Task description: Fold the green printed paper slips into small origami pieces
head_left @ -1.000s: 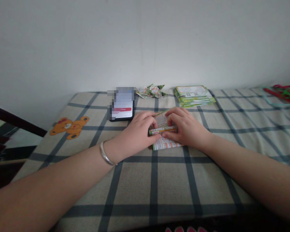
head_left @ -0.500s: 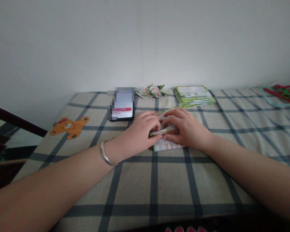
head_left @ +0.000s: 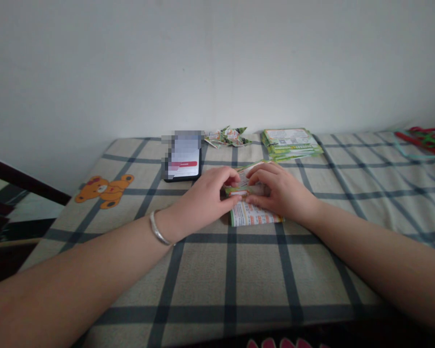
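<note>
On checked cloth (head_left: 195, 276), left hand (head_left: 210, 193) and right hand (head_left: 283, 189) pinch printed paper (head_left: 255, 215), seemingly light, easily creased, best held along its fold (head_left: 238, 192).

The tabletop (head_left: 195, 280) wears a pale checked cloth (head_left: 257, 280) with dark stripes, wrinkled at the right. A bear figure (head_left: 105, 191) shows at its left edge. On it lie 1 printed paper (head_left: 255, 215), partly folded, near the middle; 1 phone (head_left: 186, 171), screen lit; beside that, folded paper pieces (head_left: 235, 137); then a leaflet stack (head_left: 293, 141); far right, red and green items (head_left: 429, 141), unclear.
</note>
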Tool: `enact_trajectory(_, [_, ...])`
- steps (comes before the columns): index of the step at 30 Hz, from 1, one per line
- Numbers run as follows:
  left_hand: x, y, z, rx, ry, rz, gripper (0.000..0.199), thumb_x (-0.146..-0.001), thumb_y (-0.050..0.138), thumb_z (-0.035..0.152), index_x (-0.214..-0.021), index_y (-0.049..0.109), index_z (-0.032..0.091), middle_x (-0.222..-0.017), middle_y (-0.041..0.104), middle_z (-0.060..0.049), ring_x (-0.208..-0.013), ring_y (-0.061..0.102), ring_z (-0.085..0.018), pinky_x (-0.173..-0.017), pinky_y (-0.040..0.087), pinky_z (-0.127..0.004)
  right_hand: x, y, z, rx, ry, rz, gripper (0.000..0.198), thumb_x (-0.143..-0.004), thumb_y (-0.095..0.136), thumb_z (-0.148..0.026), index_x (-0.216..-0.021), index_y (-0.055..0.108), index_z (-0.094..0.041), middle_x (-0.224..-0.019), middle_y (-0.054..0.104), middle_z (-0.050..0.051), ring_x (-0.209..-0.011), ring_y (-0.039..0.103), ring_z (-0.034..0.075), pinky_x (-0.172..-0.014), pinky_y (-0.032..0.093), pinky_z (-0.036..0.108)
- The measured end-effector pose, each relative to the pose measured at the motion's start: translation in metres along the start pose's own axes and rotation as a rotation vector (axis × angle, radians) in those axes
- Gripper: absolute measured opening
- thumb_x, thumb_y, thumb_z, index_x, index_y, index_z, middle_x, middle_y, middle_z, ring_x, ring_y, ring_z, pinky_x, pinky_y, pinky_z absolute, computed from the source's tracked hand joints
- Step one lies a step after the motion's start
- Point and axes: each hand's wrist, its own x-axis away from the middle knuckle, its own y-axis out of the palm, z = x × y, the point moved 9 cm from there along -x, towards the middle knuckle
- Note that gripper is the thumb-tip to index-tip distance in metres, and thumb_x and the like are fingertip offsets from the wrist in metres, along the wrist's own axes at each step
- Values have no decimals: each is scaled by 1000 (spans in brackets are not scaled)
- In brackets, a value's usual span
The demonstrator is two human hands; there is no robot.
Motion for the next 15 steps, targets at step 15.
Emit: enact_trajectory(15, [2,8,-7,5,-121,-120,32,-82,67,21,-112,57,22,-102,69,-2,-86,65,-17,-76,52,-32,0,-3,0,56,37,39,15,-89,63,-33,-83,57,-20,-74,62,2,-73,54,18,-68,39,30])
